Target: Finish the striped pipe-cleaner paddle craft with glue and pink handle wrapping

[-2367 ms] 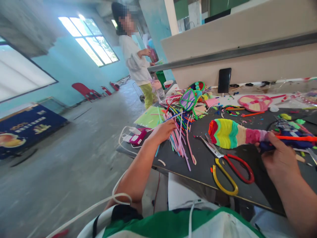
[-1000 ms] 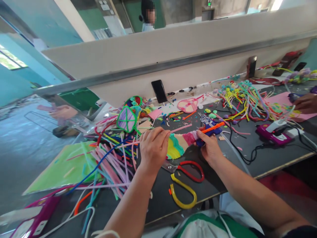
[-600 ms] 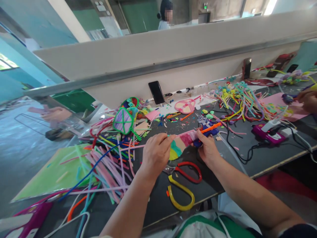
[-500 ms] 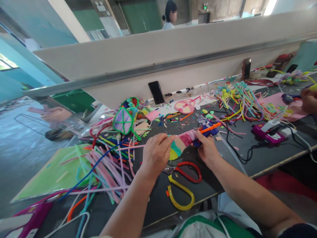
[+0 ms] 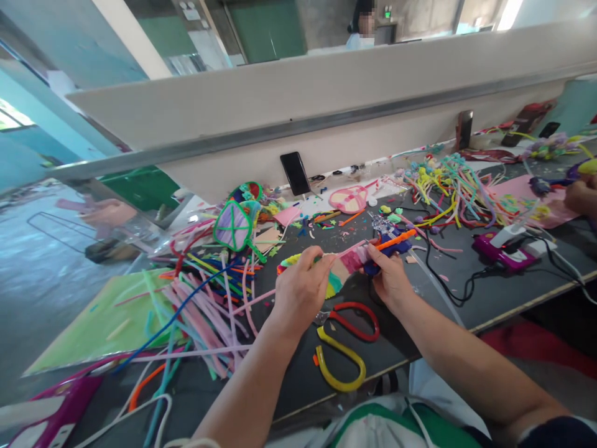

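My left hand [image 5: 301, 289] is closed, pinching a pink pipe cleaner [image 5: 351, 250] against the upper edge of a striped pipe-cleaner piece [image 5: 342, 270]. The piece has pink, cream, teal and yellow bands and an orange twisted stem [image 5: 396, 239]. At its stem end, my right hand [image 5: 389, 274] grips it between thumb and fingers. The pipe cleaner's loose tail runs out to the left below my left wrist. Just behind my right hand lies a dark blue tool [image 5: 400, 247], partly hidden. Scissors with one red and one yellow handle [image 5: 342, 387] lie below both hands.
Pink pipe cleaners [image 5: 200, 320] lie at left on a green sheet [image 5: 100, 323]. A green-framed purple piece [image 5: 232, 227] and a propped phone [image 5: 295, 173] stand behind. Right are a purple power strip [image 5: 501, 254], cables and another person's hand [image 5: 581, 196].
My left hand has shifted slightly right along the striped piece, and more of its colourful left end shows behind that hand. The person in the background has moved right.
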Available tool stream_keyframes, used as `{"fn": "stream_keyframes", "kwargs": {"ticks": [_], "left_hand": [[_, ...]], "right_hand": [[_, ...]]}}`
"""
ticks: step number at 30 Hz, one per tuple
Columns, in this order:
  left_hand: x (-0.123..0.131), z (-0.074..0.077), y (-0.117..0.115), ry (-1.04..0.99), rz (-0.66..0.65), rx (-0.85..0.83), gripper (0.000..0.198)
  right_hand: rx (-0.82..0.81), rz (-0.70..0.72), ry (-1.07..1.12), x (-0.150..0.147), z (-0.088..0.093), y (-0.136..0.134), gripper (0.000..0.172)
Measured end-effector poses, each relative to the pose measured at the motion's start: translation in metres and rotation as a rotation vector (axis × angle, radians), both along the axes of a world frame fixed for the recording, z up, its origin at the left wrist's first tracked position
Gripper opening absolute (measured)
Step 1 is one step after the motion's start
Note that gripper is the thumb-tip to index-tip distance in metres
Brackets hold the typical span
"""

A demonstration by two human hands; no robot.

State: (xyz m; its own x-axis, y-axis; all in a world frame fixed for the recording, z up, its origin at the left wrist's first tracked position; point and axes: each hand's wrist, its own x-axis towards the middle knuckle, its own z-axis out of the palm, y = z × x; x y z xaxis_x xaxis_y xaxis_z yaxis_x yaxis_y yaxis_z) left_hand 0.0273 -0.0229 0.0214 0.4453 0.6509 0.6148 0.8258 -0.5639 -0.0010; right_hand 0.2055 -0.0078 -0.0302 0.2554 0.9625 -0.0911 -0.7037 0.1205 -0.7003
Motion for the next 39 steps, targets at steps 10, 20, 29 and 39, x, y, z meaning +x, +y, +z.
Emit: {"fn": "stream_keyframes", "kwargs": {"ticks": [10, 20, 29, 39], "left_hand": [[0.018, -0.010, -0.004, -0.157, -0.093, -0.145, 0.024], [0.011, -0.016, 0.004, -0.395, -0.082, -0.101, 0.015], [0.010, -0.013, 0.003, -0.440, -0.043, -0.223, 0.014], [0.014, -0.009, -0.004, -0.404, -0.010, -0.255, 0.012]], "right_hand": [[0.059, 0.013, -0.026, -0.003, 0.003, -0.007, 0.034], [0.115, 0.008, -0.068, 0.000, 0.003, -0.009, 0.030], [0.065, -0.174, -0.223, 0.034, 0.017, -0.037, 0.027], [0.080, -0.158, -0.891, 0.071, 0.009, -0.101, 0.018]]}}
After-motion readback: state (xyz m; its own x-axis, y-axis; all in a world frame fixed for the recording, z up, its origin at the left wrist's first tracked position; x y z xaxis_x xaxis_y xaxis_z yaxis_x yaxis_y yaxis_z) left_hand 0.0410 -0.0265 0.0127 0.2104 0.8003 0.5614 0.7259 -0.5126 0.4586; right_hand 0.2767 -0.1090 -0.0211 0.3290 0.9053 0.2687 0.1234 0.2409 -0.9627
